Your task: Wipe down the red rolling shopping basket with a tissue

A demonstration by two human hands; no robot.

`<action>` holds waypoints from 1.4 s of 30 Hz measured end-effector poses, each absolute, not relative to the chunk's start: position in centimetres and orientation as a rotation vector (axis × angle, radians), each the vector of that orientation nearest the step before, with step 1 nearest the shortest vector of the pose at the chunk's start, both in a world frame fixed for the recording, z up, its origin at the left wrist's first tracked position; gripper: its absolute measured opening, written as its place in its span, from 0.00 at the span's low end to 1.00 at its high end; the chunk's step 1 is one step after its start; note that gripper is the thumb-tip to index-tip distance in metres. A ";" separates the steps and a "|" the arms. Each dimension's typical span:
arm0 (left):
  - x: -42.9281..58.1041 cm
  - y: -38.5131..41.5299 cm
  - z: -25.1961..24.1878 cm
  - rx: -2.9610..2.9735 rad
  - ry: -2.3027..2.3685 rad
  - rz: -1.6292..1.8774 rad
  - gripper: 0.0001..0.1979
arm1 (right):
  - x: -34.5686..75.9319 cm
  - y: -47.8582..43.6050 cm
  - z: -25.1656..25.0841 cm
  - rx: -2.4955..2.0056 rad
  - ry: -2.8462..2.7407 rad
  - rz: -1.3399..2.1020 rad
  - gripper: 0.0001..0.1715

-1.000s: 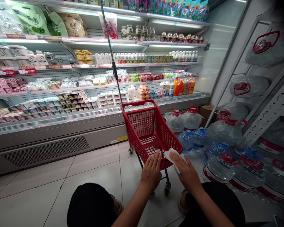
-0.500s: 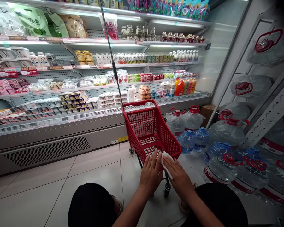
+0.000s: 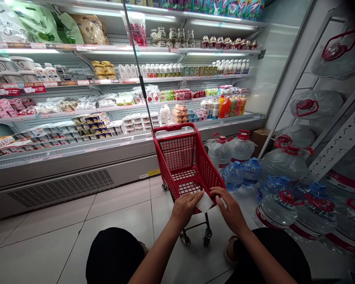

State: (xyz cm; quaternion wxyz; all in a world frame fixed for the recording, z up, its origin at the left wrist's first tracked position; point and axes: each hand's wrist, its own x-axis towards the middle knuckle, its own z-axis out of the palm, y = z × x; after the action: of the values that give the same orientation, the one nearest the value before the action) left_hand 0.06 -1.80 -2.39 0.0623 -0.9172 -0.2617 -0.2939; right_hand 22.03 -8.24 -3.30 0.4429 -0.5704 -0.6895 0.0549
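Observation:
A small red shopping cart (image 3: 182,157) stands on the tiled floor in front of me, its basket empty. My left hand (image 3: 185,207) and my right hand (image 3: 230,209) meet at the cart's near rim, both pinching a white cloth (image 3: 204,202) between them. The left fingers curl onto the cloth's left edge. The right fingers close on its right side. My knees in black clothing show at the bottom.
A lit chiller (image 3: 106,98) with shelves of packaged food and bottles fills the left and back. Large water jugs (image 3: 239,152) crowd the floor to the right of the cart, beside a metal rack (image 3: 337,146). A metal pole (image 3: 139,75) rises behind the cart.
Both hands were flat on the cart's near rim, the right one pressing the cloth there. Now the cloth sits between the two hands, and both pinch it.

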 end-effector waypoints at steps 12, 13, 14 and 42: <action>3.9 -3.6 -5.0 -2.584 -0.842 -0.712 0.24 | 21.9 -5.8 -6.2 -1.589 -1.939 -0.234 0.31; 3.7 -3.5 -4.9 -2.580 -0.807 -0.694 0.24 | 22.1 -5.9 -6.2 -1.587 -1.945 -0.225 0.32; 3.3 -3.4 -4.7 -2.583 -0.763 -0.674 0.24 | 22.4 -5.9 -6.1 -1.582 -1.953 -0.215 0.32; -4.3 -5.7 -3.9 -2.450 -0.880 -0.574 0.31 | 19.1 -7.0 -5.1 -1.526 -1.961 -0.253 0.39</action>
State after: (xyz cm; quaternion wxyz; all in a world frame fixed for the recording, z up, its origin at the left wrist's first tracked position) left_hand -4.28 -5.72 -3.92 0.2355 -0.8933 -0.3208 -0.2091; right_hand 19.11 -7.03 -5.12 0.3162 -0.5797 -0.7448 -0.0960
